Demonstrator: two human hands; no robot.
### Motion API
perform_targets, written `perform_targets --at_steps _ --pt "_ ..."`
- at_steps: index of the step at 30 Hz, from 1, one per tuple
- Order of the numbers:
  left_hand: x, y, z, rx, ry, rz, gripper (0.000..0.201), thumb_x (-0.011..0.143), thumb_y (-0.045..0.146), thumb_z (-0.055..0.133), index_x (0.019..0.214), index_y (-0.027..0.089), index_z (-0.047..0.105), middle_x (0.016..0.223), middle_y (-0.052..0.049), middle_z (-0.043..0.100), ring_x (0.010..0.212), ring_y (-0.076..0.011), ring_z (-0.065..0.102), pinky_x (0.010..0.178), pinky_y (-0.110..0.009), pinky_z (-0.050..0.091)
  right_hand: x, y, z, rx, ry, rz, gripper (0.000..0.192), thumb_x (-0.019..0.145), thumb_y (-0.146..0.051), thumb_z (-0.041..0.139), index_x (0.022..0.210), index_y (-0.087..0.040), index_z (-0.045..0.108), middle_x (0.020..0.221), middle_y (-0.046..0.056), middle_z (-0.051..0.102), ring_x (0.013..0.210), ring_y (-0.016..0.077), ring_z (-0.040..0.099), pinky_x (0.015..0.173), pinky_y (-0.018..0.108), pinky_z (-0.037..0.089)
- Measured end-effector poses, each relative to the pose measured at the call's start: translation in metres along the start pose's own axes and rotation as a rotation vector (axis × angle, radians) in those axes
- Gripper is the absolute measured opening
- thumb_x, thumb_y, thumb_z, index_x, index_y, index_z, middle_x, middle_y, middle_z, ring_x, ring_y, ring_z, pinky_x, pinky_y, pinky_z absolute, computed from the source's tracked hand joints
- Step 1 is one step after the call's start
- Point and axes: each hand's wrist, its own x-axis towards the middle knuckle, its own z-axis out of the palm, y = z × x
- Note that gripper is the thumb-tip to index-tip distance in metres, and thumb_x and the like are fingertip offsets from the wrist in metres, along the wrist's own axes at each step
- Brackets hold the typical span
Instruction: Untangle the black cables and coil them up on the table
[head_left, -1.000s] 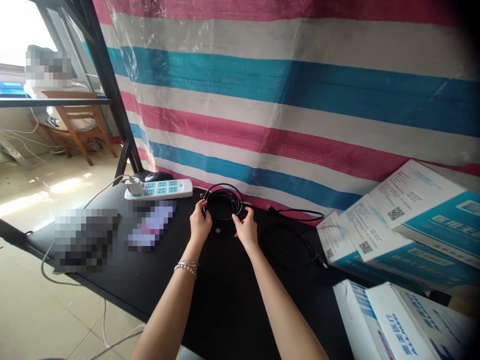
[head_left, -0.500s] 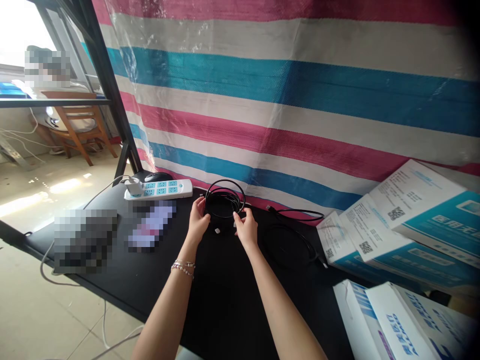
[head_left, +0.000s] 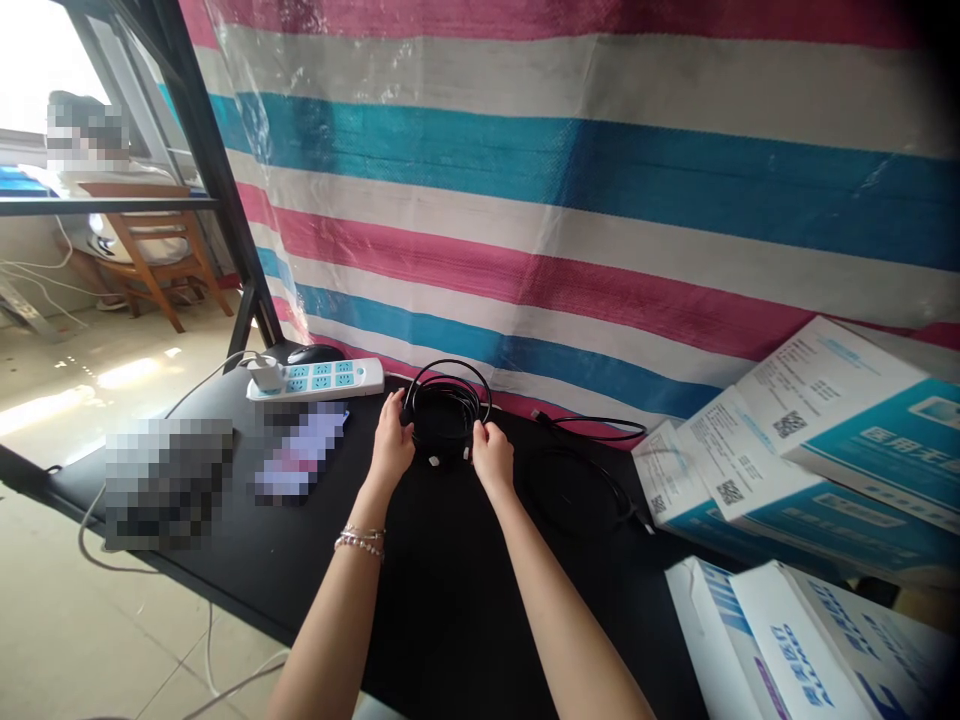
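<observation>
A coiled black cable (head_left: 448, 363) is held just above the black tabletop (head_left: 442, 600), between my two hands. My left hand (head_left: 391, 440) is closed on the coil's left side, thumb toward the loops. On the opposite side, my right hand (head_left: 493, 455) pinches the loops between thumb and fingers. A pale connector (head_left: 434, 461) hangs below the coil near its middle, and another light plug tip (head_left: 466, 453) shows beside my right fingers. Two more black cables lie to the right: one looped at the back (head_left: 596, 430), the other coiled nearer (head_left: 577, 455).
A white power strip (head_left: 371, 376) with a plugged-in adapter (head_left: 264, 374) lies back left, a black mouse (head_left: 316, 354) behind it. Blurred items, one purplish (head_left: 304, 455), lie left. White-and-teal boxes (head_left: 795, 420) and white boxes (head_left: 780, 630) stand right. A person (head_left: 112, 185) sits far left.
My left hand has shifted slightly left and its fingers now sit farther round the coil's side. My right hand has closed more tightly on the loops, which spread a little wider.
</observation>
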Motion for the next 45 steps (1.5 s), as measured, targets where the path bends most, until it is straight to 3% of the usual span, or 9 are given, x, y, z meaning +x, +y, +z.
perform_targets --at_steps 5,14,23,27,31,35,38,41,45 --pt "0.001 0.003 -0.001 -0.004 0.162 -0.039 0.046 0.062 0.002 0.064 0.101 0.024 0.056 0.104 -0.006 0.062 0.105 -0.0202 0.058 0.095 -0.034 0.041 0.007 -0.003 0.0 0.001 -0.022 -0.023 0.032 0.082 -0.027 0.041 0.051 -0.022 0.044 0.06 0.005 0.061 0.066 0.0201 0.06 0.057 0.024 0.037" --pt "-0.001 0.001 0.002 0.112 0.308 0.002 0.028 0.066 0.014 0.066 0.088 0.021 0.05 0.096 -0.006 0.058 0.091 -0.0173 0.061 0.08 -0.027 0.048 0.01 -0.011 0.004 0.0 -0.099 -0.016 0.031 0.075 -0.023 0.05 0.045 -0.02 0.051 0.046 0.004 0.058 0.054 0.0189 0.059 0.051 0.023 0.037" --pt "-0.003 -0.01 0.008 0.463 0.16 0.043 0.031 0.069 0.009 0.059 0.097 0.018 0.05 0.092 -0.009 0.061 0.08 -0.0188 0.062 0.08 -0.034 0.048 0.004 -0.013 0.001 -0.054 -0.048 -0.085 0.034 0.078 -0.029 0.055 0.045 -0.019 0.052 0.048 0.006 0.058 0.053 0.0188 0.059 0.051 0.024 0.037" --pt "-0.003 -0.014 0.01 0.664 0.099 0.095 0.031 0.073 0.009 0.052 0.103 0.014 0.049 0.101 -0.014 0.061 0.096 -0.0241 0.059 0.087 -0.038 0.044 -0.002 -0.006 -0.018 -0.064 -0.001 -0.144 0.038 0.083 -0.035 0.047 0.048 -0.019 0.051 0.055 0.005 0.059 0.056 0.0176 0.057 0.055 0.025 0.036" --pt "-0.003 -0.014 0.011 0.71 0.064 0.115 0.033 0.075 0.013 0.05 0.108 0.012 0.049 0.106 -0.016 0.06 0.103 -0.0251 0.056 0.091 -0.038 0.042 -0.012 0.018 -0.049 -0.087 0.099 -0.193 0.026 0.079 -0.033 0.049 0.057 -0.019 0.052 0.062 0.004 0.055 0.067 0.0192 0.055 0.063 0.027 0.038" --pt "-0.006 -0.006 0.014 0.71 0.038 0.048 0.034 0.08 0.027 0.049 0.111 0.014 0.048 0.112 -0.016 0.057 0.108 -0.0271 0.053 0.092 -0.044 0.04 -0.018 0.04 -0.083 -0.143 0.412 -0.302 0.018 0.079 -0.03 0.045 0.07 -0.018 0.056 0.077 0.008 0.054 0.077 0.0214 0.051 0.068 0.031 0.039" --pt "-0.011 0.002 0.017 0.738 0.002 0.007 0.038 0.08 0.035 0.049 0.113 0.017 0.048 0.121 -0.016 0.052 0.119 -0.0294 0.044 0.095 -0.05 0.035 -0.013 0.047 -0.108 -0.204 0.556 -0.33 0.018 0.08 -0.029 0.043 0.079 -0.019 0.058 0.089 0.01 0.056 0.09 0.0256 0.049 0.073 0.037 0.038" --pt "-0.014 0.007 0.017 0.774 -0.026 0.002 0.039 0.081 0.038 0.047 0.115 0.018 0.049 0.128 -0.016 0.047 0.127 -0.0298 0.034 0.097 -0.053 0.031 -0.002 0.052 -0.125 -0.268 0.592 -0.295 0.022 0.08 -0.03 0.043 0.091 -0.019 0.059 0.102 0.012 0.056 0.098 0.0293 0.047 0.074 0.041 0.037" --pt "-0.017 0.011 0.018 0.768 -0.043 0.047 0.039 0.082 0.038 0.045 0.115 0.018 0.05 0.129 -0.015 0.047 0.128 -0.0281 0.032 0.099 -0.051 0.028 0.012 0.066 -0.131 -0.431 0.527 -0.265 0.033 0.083 -0.033 0.04 0.11 -0.019 0.053 0.124 0.015 0.049 0.112 0.0327 0.041 0.079 0.047 0.035"
